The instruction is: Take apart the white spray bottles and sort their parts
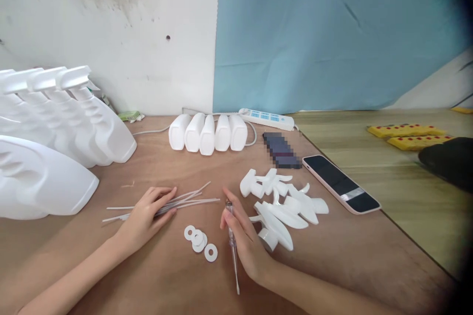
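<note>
Brown table (pixel 166 280), screwdriver (pixel 232 243) in right fingers (pixel 231 209)

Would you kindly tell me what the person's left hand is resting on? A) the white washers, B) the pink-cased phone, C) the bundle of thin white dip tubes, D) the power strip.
C: the left hand lies flat on the bundle of thin white dip tubes, while the white washers sit untouched between the two hands and the right hand holds a clear-handled screwdriver.
</note>
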{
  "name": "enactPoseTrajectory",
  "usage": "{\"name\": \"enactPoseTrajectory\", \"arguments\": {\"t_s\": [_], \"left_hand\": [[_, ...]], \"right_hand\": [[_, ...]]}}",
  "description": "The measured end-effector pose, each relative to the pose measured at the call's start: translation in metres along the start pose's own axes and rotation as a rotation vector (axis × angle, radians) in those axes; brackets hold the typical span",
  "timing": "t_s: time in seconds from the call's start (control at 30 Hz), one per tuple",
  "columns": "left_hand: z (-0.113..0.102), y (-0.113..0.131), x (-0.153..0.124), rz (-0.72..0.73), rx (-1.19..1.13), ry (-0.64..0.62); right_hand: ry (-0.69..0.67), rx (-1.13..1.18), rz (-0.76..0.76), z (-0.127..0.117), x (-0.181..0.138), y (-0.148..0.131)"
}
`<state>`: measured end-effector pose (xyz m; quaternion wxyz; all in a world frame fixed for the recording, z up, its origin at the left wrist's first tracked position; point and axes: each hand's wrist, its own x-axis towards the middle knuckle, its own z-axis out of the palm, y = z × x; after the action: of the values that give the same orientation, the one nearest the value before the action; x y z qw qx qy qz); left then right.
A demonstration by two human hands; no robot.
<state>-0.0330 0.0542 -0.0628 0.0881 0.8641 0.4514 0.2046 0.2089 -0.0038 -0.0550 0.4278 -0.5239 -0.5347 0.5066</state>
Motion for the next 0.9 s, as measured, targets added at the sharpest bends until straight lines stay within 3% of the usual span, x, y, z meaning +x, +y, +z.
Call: {"name": "enactPoseTrajectory", "arguments": {"t_s": [0.2,0.4,0.73,0.9], "left_hand": [[0.012,0.003,0.013,0.076,-0.002,-0.099],[0.022,0.008,0.019,0.118,0.043,-0.091],[0.028,0.013,0.022,0.129,0.026,-0.076],[0.025,0.016,0.021,0.096,-0.023,-0.063]], "right_hand": [[0.046,0.03,-0.035,0.009,0.029,-0.003],[0.073,0.114,-0.06,0.019,0.057,0.001],[-0.092,0.207,-0.024,0.027,0.057,0.0],[0.005,0.246,-0.05,0.026,0.061,0.007]]}}
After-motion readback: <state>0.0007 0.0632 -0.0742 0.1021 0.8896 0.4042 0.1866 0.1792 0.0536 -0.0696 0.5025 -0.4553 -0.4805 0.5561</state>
